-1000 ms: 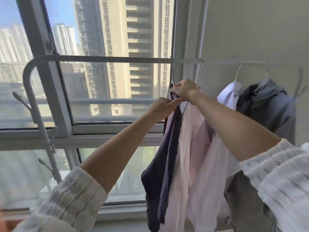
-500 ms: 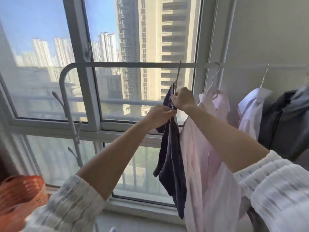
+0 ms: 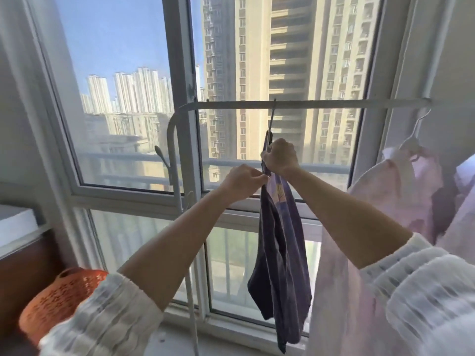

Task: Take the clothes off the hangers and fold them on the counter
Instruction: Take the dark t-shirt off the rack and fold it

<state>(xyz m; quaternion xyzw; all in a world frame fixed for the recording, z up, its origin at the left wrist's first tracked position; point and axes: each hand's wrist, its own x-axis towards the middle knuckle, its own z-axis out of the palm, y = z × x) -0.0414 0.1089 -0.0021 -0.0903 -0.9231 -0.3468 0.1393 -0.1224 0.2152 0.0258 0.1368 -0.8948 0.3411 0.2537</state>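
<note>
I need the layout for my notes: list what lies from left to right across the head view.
Orange basket → rack post → left hand → right hand on the purple garment → pink shirt on its white hanger.

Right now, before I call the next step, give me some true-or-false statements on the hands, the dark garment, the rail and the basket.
1. Both hands grip the top of the purple garment. True: left hand, right hand.
2. The garment's hanger is off the rail. False: its hook is on the rail.
3. A pink shirt hangs to the right of the purple garment. True.
4. The orange basket hangs from the rail. False: it sits low at the left, beside the counter.
</note>
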